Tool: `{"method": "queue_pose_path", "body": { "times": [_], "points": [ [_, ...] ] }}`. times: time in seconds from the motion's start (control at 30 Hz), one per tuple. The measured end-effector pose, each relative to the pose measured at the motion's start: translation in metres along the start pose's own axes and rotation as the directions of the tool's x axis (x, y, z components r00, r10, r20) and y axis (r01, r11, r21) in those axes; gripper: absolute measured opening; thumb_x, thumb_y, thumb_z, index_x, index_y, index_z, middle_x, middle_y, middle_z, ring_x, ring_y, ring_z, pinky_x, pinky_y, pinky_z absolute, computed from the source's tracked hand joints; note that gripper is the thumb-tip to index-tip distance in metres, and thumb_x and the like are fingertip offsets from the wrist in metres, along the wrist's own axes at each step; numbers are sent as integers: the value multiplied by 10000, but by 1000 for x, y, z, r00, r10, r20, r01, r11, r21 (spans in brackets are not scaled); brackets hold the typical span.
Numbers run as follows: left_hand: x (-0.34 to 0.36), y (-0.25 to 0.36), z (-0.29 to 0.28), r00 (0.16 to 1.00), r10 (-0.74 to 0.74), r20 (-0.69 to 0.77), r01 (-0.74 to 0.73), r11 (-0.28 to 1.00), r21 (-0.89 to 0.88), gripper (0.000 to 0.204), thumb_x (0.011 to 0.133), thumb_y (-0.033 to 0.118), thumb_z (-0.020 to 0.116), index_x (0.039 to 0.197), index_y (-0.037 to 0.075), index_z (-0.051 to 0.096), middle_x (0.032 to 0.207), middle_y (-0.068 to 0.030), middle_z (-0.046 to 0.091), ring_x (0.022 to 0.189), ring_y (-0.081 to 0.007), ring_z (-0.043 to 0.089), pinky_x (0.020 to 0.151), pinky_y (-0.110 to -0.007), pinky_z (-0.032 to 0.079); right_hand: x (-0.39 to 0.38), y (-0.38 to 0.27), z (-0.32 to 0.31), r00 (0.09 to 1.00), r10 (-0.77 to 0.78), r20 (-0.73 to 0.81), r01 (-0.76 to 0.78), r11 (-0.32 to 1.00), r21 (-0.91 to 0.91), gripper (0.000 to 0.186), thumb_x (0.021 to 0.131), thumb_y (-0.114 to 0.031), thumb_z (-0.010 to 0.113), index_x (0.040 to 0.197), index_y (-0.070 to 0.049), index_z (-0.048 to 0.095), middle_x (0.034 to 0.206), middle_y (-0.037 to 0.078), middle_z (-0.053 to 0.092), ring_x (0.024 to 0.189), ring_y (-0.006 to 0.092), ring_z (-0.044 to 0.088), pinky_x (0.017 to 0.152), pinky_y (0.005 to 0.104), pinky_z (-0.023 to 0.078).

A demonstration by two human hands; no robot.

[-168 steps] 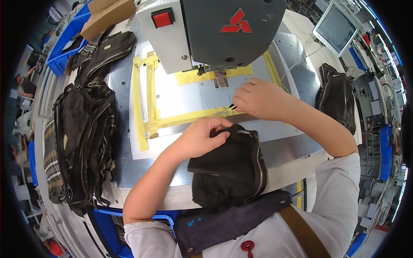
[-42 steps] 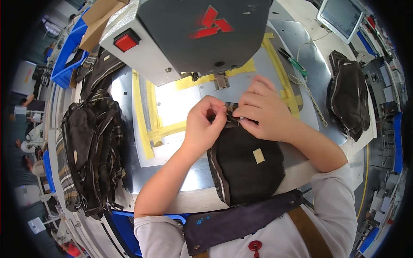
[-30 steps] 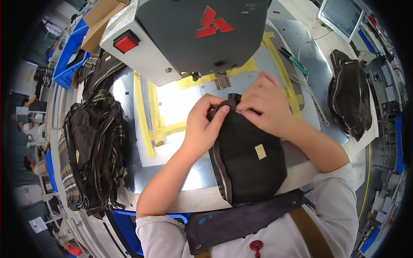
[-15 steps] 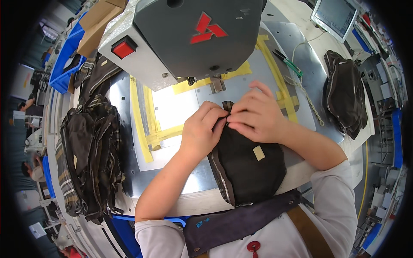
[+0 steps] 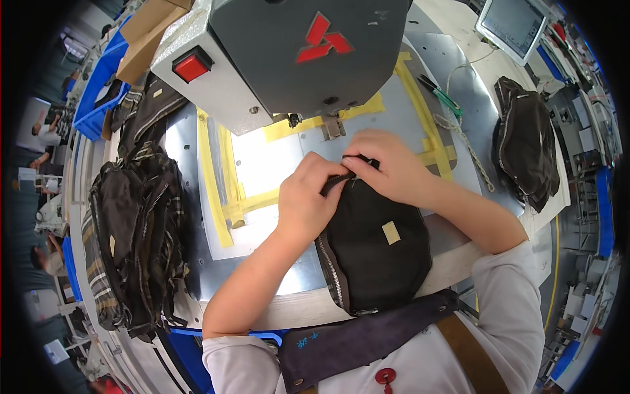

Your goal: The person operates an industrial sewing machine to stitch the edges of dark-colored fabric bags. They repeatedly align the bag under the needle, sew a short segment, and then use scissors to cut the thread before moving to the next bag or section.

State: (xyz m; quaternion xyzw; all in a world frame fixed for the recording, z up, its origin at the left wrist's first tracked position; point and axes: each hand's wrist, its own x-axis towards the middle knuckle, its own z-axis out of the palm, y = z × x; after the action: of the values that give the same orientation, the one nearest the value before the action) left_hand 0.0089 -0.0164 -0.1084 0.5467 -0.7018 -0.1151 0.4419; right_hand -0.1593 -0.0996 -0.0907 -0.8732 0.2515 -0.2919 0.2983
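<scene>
A black fabric pouch (image 5: 371, 276) with a metal zipper down its left side and a small cream label (image 5: 391, 232) lies at the near table edge, its narrow end pointing away from me. My left hand (image 5: 307, 197) is closed, pinching the left part of that narrow end between thumb and fingers. Close beside it, my right hand (image 5: 388, 167) is closed on the same end, thumb stretched over the fabric, with a short dark strap end (image 5: 367, 161) showing by the thumb. Exactly how the strap is folded between the fingers is hidden.
A grey sewing machine head (image 5: 308, 59) hangs just beyond my hands, over a metal plate edged with yellow tape (image 5: 252, 203). Black pouches are piled left (image 5: 134, 243) and right (image 5: 525, 148). Green-handled snips (image 5: 446, 102), a cord (image 5: 479, 167) and a screen (image 5: 512, 26) lie rightward.
My right hand has turned, its raised fingers now curled over and its thumb laid across the strap end. The pouch's narrow end has shifted slightly; my left hand keeps its pinch.
</scene>
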Motion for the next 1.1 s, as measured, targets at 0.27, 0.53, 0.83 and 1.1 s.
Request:
{"method": "queue_pose_path", "body": {
  "times": [0.27, 0.53, 0.83, 1.1],
  "points": [
    [0, -2, -5, 996, 55, -74, -52, 998, 33, 306, 617, -62, 752, 838, 80, 595, 864, -42, 574, 704, -225, 619, 546, -320, 506, -17, -10, -4, 875, -466, -136, 383, 835, -394, 177, 686, -78, 738, 855, -70, 687, 848, 8, 611, 766, 197, 574, 781, 360, 492],
    [3, -5, -3, 989, 124, -77, -127, 991, -40, 298, 629, -54, 744, 801, 70, 534, 875, -33, 659, 673, -212, 647, 526, -299, 507, -17, -10, -4, 891, -439, -116, 369, 848, -381, 162, 696, -75, 726, 848, -83, 672, 875, 7, 626, 817, 184, 597, 838, 397, 487],
    [1, 4, -3, 991, -124, 42, 127, 988, -87, 244, 675, -54, 719, 851, 46, 582, 840, -80, 657, 693, -271, 654, 604, -326, 525, -11, -11, 1, 922, -365, -133, 318, 905, -282, 126, 735, -94, 721, 842, -68, 661, 854, 38, 625, 799, 237, 586, 825, 379, 469],
    [6, 1, -5, 898, -388, 208, 433, 864, -256, 145, 773, 47, 745, 875, 0, 653, 816, -112, 667, 730, -232, 654, 661, -305, 509, -11, -8, -1, 997, -38, -70, 36, 999, -33, 157, 773, -111, 689, 909, -53, 638, 837, 90, 629, 824, 311, 606, 780, 400, 474]
  ]
}}
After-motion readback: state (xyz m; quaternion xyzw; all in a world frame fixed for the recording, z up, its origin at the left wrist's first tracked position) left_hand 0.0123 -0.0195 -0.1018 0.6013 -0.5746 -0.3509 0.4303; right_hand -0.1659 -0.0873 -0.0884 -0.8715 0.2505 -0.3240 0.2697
